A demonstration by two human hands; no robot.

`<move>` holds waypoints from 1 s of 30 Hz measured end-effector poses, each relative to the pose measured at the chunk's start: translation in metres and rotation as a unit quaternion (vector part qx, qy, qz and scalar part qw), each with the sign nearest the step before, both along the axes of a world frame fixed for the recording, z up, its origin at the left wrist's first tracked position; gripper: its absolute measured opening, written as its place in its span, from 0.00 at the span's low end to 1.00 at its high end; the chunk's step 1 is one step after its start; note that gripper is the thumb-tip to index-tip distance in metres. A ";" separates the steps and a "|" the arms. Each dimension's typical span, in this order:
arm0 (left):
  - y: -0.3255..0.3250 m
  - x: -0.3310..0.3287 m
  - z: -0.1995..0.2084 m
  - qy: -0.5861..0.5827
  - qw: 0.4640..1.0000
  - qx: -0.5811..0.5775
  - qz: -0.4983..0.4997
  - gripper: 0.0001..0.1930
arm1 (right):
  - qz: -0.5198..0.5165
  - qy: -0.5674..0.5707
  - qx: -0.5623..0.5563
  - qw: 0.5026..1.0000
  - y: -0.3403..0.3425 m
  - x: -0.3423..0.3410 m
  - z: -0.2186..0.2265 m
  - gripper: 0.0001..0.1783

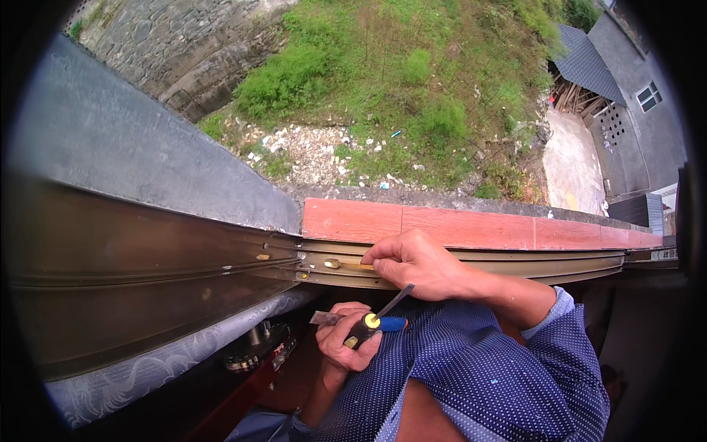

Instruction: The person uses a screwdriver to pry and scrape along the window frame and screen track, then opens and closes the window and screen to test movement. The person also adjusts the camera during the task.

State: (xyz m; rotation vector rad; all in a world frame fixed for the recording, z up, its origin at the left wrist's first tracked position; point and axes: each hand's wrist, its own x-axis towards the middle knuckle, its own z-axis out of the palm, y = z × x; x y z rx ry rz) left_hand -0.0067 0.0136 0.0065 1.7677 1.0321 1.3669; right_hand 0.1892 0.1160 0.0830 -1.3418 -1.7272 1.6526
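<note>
My right hand (421, 264) reaches over the window sill, its thumb and fingers pinching a thin yellowish stick (361, 266). The stick's wider, pale end (333, 263) lies along the bronze-coloured window track (471, 259). Below and to the left, near my shirt, my left hand (347, 340) is closed around two tools. One is a screwdriver (372, 322) with a black and yellow handle, its metal shaft pointing up and right. The other has a blue handle (392, 324) and a flat metal blade (324, 318) showing on the opposite side of the hand.
A brown metal frame (147, 265) runs along the left, with patterned pale fabric (184, 346) under it. Dark metal hardware (258, 345) sits below. Beyond the track lies a red tiled ledge (464, 225), then a drop to grass (383, 88) and rubble outside.
</note>
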 end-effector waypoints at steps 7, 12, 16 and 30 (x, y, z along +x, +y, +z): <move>-0.002 -0.004 -0.002 -0.014 1.000 0.002 0.008 0.16 | 0.000 -0.033 0.030 0.999 0.005 -0.022 0.001 0.16; -0.002 -0.008 0.000 -0.007 1.000 0.004 0.009 0.17 | 0.003 -0.051 0.080 0.996 0.009 -0.041 0.000 0.16; -0.003 -0.010 0.001 -0.013 1.000 0.005 0.012 0.17 | -0.033 -0.033 0.116 0.992 0.002 -0.052 -0.011 0.16; -0.006 -0.015 0.004 -0.005 1.000 -0.006 0.002 0.16 | -0.018 -0.065 0.108 0.992 -0.002 -0.048 0.007 0.16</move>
